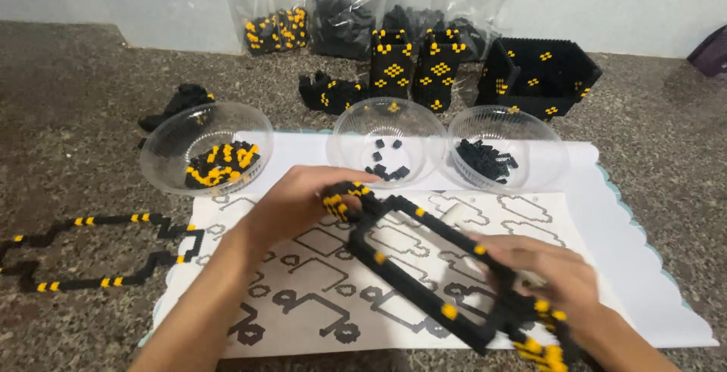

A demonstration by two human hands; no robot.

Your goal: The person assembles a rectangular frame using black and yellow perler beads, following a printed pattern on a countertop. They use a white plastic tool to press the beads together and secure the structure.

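A black rectangular frame of small bricks with yellow studs [424, 266] is held tilted above a printed paper sheet [318, 266]. My left hand [299, 201] grips its upper left corner, where a black-and-yellow cluster sits. My right hand [556, 281] holds the lower right corner of the frame, with more black-and-yellow bricks below its fingers. Both hands are closed on the frame.
Three clear bowls stand behind the sheet: one with black and yellow bricks [206, 147], one with a few black bricks [388, 141], one with black bricks [506, 147]. A flat brick outline [91, 254] lies at left. Built black blocks [538, 76] and plastic bags [333, 8] stand at the back.
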